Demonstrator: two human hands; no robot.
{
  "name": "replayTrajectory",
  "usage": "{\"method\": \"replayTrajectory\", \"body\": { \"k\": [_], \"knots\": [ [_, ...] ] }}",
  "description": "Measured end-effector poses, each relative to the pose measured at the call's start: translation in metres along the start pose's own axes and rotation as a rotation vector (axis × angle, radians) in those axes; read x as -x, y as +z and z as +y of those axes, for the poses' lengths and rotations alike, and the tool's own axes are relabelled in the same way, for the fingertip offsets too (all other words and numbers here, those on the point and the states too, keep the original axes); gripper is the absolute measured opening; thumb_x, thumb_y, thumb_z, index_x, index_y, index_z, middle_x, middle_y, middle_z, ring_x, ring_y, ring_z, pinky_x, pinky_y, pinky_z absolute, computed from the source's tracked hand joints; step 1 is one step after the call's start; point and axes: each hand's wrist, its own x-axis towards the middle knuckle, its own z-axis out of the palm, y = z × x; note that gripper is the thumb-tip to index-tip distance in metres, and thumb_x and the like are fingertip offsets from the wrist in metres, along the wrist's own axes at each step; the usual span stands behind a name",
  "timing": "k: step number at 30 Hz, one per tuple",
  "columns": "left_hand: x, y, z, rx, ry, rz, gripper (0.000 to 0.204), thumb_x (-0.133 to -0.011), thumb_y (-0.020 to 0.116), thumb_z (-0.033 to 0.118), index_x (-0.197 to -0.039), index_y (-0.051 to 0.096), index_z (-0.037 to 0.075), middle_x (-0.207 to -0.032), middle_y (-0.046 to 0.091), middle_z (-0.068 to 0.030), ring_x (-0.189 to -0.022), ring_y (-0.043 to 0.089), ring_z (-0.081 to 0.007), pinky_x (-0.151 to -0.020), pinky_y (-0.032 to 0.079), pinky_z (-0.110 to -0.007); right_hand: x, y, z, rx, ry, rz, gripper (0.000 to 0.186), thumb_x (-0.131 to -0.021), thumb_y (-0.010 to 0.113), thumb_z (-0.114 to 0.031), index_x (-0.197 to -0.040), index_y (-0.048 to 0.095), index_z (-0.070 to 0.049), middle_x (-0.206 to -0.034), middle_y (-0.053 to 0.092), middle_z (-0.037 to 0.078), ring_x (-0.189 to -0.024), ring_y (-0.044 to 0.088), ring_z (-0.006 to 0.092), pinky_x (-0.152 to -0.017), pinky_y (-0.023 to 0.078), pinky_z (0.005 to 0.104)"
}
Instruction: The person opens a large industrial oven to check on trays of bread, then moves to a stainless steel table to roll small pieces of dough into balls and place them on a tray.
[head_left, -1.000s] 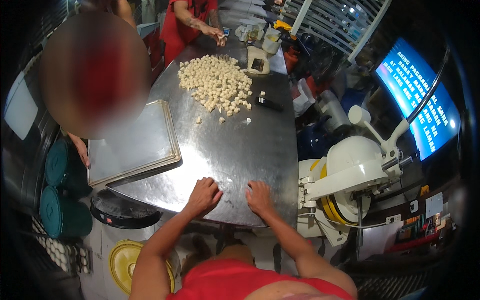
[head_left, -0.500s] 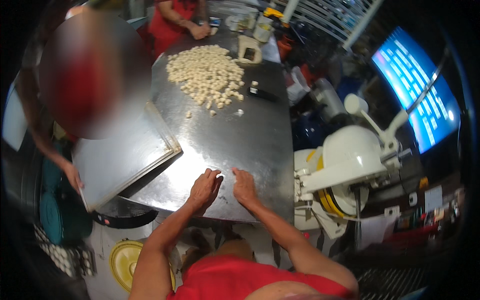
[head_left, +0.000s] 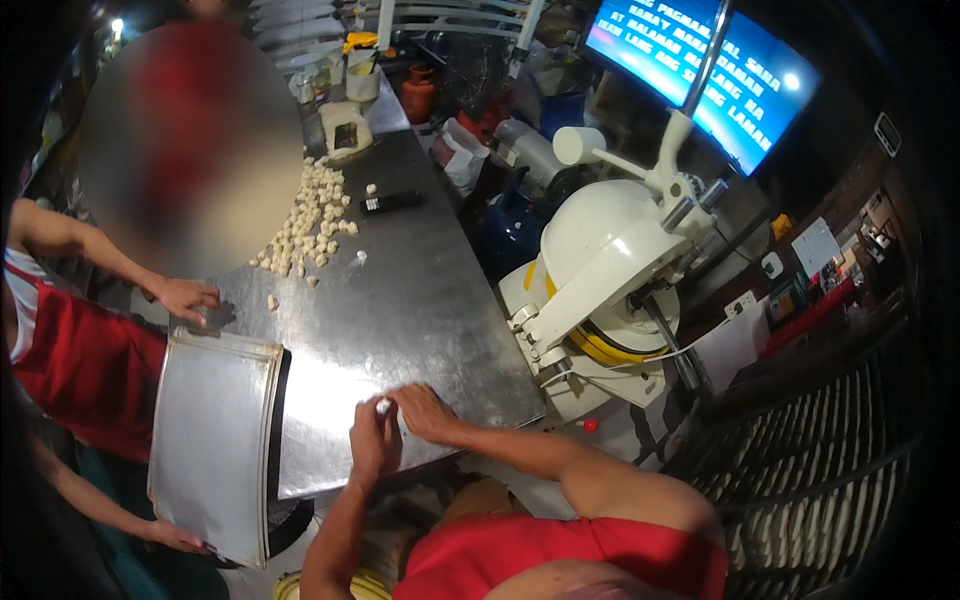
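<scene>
My left hand (head_left: 370,440) is closed near the front edge of the steel table (head_left: 430,300), with a small whitish lump (head_left: 383,405) showing at its fingertips, like a bit of dough. Beside it my right hand (head_left: 428,413) reaches in from the right, its bent fingers meeting the left fingertips. What the right fingers grip, if anything, is hidden. Many small pale dough balls (head_left: 320,215) lie heaped farther up the table, partly covered by a blurred patch. A large flat metal tray (head_left: 210,440) rests at the table's left corner.
A co-worker in a red apron (head_left: 95,375) stands left, one hand (head_left: 185,298) by the tray's far end, the other (head_left: 178,535) at its near end. A black handheld device (head_left: 392,203) lies beyond my hands. A large white machine (head_left: 600,250) stands right, below a lit screen (head_left: 700,75).
The view has turned right. My hands have come together, and a whitish lump now shows at the left fingertips. The tray has swung to a more lengthwise angle at the table's left corner.
</scene>
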Motion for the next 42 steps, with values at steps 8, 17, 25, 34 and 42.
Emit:
{"method": "replayTrajectory", "body": {
  "k": [8,17,25,34,42],
  "knots": [
    [-0.009,-0.024,-0.017,-0.149,0.019,-0.046,0.034,-0.094,0.072,0.013,-0.124,0.058,0.005,-0.090,0.062,-0.0186,-0.072,0.066,-0.0365,-0.064,0.052,-0.048,-0.001,-0.036,0.057,0.112,0.014,0.014,0.035,-0.093,0.047,-0.003,-0.125,0.060,-0.008,-0.117,0.061,0.014,-0.110,0.056,0.0345,-0.098,0.042,0.0460],
    [0.048,-0.031,-0.048,0.038,-0.112,-0.172,0.041,-0.093,0.070,0.006,-0.132,0.059,0.009,-0.092,0.062,-0.0157,-0.075,0.065,-0.0279,-0.069,0.053,-0.039,0.044,-0.025,0.054,0.130,-0.139,-0.342,0.029,-0.094,0.049,-0.005,-0.114,0.069,-0.006,-0.096,0.066,0.019,-0.093,0.060,0.0397,-0.087,0.045,0.0522],
    [-0.009,-0.012,-0.019,0.034,-0.096,0.079,0.029,-0.095,0.070,0.017,-0.123,0.064,0.011,-0.095,0.066,-0.0147,-0.075,0.067,-0.0309,-0.069,0.053,-0.041,-0.041,-0.013,0.016,0.029,-0.048,0.085,0.037,-0.089,0.050,0.004,-0.124,0.060,-0.004,-0.109,0.064,0.017,-0.106,0.056,0.0351,-0.100,0.040,0.0449],
    [0.013,-0.048,-0.044,-0.195,-0.024,-0.030,0.028,-0.093,0.071,0.014,-0.120,0.065,0.011,-0.094,0.066,-0.0134,-0.076,0.069,-0.0315,-0.067,0.056,-0.041,-0.036,-0.039,0.048,0.136,-0.095,-0.111,0.035,-0.092,0.049,0.001,-0.124,0.060,-0.005,-0.109,0.064,0.018,-0.101,0.058,0.0374,-0.097,0.041,0.0476],
    [0.041,0.002,-0.037,0.020,-0.046,0.120,0.022,-0.090,0.064,0.008,-0.111,0.069,0.013,-0.090,0.063,-0.0122,-0.077,0.068,-0.0305,-0.068,0.055,-0.040,-0.014,-0.021,0.032,-0.008,-0.278,-0.283,0.035,-0.089,0.052,0.003,-0.122,0.061,-0.004,-0.110,0.064,0.018,-0.103,0.058,0.0371,-0.097,0.041,0.0487]
  ]
}}
